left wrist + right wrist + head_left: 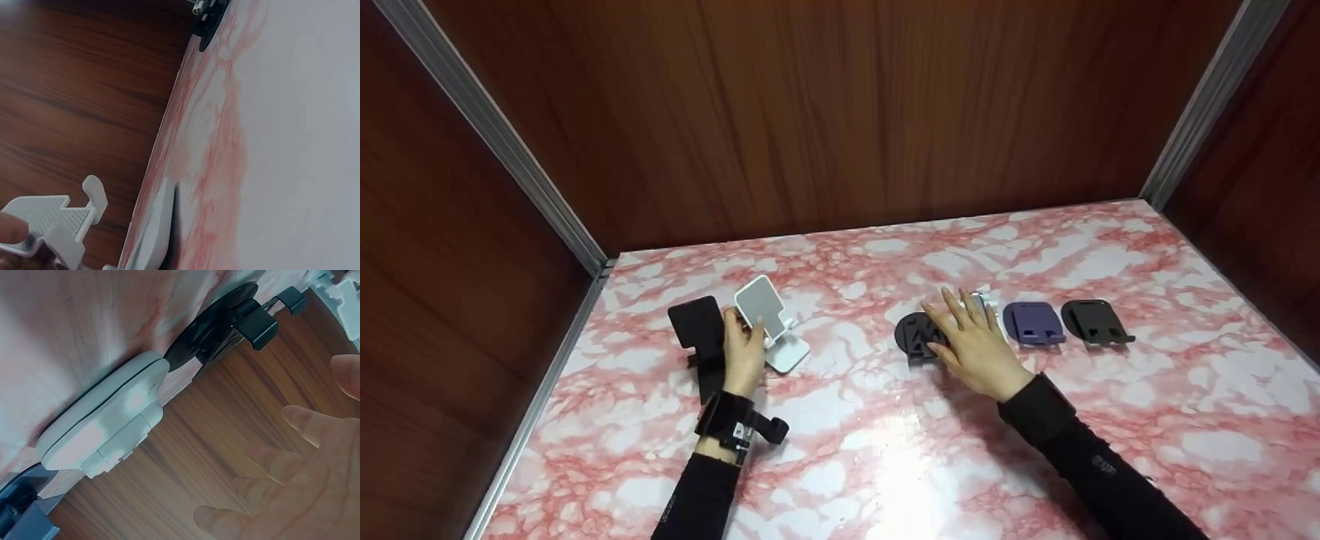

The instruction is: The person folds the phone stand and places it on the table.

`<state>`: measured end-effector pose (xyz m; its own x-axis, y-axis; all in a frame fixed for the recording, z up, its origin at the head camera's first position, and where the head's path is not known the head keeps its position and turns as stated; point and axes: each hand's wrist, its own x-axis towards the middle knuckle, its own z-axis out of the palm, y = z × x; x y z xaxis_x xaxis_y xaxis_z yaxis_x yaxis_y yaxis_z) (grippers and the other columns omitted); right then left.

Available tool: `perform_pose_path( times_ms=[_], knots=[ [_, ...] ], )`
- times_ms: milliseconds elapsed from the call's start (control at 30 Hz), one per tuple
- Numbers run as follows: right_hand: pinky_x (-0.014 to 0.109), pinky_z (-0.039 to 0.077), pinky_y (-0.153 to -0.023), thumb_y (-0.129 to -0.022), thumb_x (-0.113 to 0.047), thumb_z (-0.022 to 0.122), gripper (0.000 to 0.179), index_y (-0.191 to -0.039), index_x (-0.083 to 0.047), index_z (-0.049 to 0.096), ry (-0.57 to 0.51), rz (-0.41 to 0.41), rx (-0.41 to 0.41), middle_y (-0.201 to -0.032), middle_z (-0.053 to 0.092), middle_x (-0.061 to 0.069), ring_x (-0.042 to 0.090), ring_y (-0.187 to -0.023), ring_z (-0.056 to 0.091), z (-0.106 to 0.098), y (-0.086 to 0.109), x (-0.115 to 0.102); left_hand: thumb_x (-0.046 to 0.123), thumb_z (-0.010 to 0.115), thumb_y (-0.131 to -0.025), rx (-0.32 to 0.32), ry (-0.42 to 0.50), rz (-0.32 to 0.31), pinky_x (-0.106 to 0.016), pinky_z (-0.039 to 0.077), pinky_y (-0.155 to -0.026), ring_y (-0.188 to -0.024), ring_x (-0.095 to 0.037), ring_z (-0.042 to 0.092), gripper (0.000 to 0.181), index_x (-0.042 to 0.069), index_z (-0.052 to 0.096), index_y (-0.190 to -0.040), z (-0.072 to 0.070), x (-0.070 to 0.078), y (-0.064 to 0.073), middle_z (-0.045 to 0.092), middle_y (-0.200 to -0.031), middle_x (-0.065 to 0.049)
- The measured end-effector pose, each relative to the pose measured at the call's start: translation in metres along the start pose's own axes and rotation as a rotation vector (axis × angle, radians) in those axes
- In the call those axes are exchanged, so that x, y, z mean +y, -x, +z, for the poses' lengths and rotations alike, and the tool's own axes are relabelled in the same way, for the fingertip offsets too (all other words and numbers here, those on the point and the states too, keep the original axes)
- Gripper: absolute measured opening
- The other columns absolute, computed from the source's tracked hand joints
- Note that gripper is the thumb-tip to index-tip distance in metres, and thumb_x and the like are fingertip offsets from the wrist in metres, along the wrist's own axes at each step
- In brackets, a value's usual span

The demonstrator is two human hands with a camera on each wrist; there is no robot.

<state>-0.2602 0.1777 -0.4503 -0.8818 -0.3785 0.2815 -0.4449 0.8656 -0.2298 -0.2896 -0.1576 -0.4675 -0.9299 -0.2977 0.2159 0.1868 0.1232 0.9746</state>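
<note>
In the head view my left hand (744, 352) holds a white phone stand (761, 307) by its tilted backrest, with the stand's base at the tabletop. A finger (12, 228) lies against the grey pad of this white stand in the left wrist view. Just left of that hand stands an unfolded black phone stand (696, 322), partly covered by the hand. My right hand (979, 349) is spread above a folded black stand with a round base (911, 337) and a folded white stand (107, 422), both partly hidden in the head view. Its fingers (270, 464) hold nothing.
To the right of my right hand lie a folded purple stand (1035, 322) and another folded dark stand (1099, 321). The marbled table (840, 435) is bordered by brown wood panels (840, 112) at the back and sides, with metal posts at the corners.
</note>
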Motion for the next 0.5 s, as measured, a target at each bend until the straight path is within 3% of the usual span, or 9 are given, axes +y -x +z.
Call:
perform_pose_path(
  times_ms=[167, 500],
  knots=[
    [0.067, 0.016, -0.108, -0.094, -0.033, 0.051, 0.056, -0.145, -0.019, 0.033, 0.009, -0.002, 0.010, -0.151, 0.023, 0.019, 0.042, -0.140, 0.015, 0.001, -0.001, 0.001, -0.004, 0.048, -0.090, 0.040, 0.008, 0.000, -0.031, 0.054, -0.079, -0.105, -0.037, 0.058, 0.017, -0.007, 0.039, -0.105, 0.001, 0.002, -0.001, 0.054, -0.114, -0.028],
    [0.065, 0.015, -0.109, -0.093, -0.032, 0.051, 0.054, -0.143, -0.017, 0.036, 0.016, -0.014, 0.026, -0.152, 0.023, 0.019, 0.040, -0.140, 0.015, 0.001, 0.000, 0.001, -0.002, 0.054, -0.088, -0.008, 0.053, -0.047, -0.025, 0.056, -0.068, -0.095, -0.032, 0.064, 0.013, -0.007, 0.044, -0.096, 0.007, 0.009, 0.002, 0.056, -0.102, -0.019]
  ],
)
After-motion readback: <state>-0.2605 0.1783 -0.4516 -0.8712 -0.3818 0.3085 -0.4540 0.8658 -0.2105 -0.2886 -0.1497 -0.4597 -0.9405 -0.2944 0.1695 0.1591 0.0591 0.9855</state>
